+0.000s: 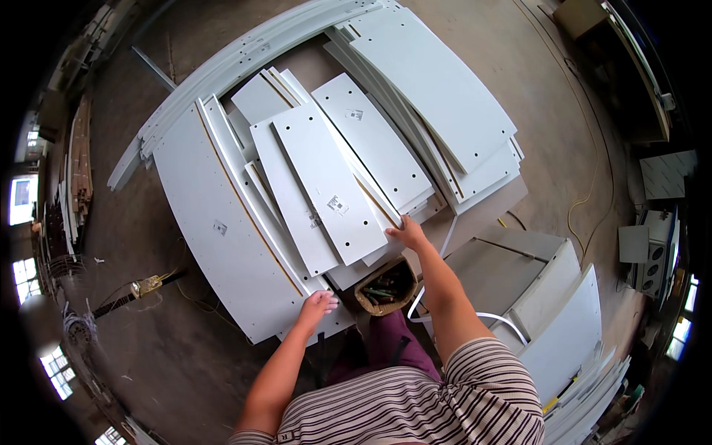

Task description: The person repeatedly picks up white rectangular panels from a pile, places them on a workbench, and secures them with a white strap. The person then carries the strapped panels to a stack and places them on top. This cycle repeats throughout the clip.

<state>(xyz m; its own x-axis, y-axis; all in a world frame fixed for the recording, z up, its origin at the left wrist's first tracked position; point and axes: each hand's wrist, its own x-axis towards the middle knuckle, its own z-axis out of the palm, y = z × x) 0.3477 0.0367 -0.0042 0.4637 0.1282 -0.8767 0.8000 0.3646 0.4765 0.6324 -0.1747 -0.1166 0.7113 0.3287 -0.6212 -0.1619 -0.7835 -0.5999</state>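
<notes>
Hands, two, bare. My right hand (406, 233), centre of the frame: thumb and fingers at the lower end of a narrow white board with a brown groove along its length (378, 200); whether they pinch it or merely rest there, I cannot tell. My left hand (317, 305), lower and further left: fingers loosely bent, nothing visible in them, above the lower end of a long white panel with a brown line near its edge (208, 200); contact with that panel not clear.

Position: the narrow board extends from my right hand toward the upper left of the frame, long axis slanting, lower end toward my body. Right hand nearer; left hand well apart from it.

Appearance: the narrow board is straight, white and slender, its upper part partly hidden. Along its left side, a white rectangular panel with dark round holes and a small printed label (319, 167), lying on top of the pile. Along its right side, a second white rectangular panel with holes and a label (374, 141), slanting much the same way.

Below my right hand, lower centre: one tan open-topped bin (360, 298), dark green pieces (382, 291) inside.
</notes>
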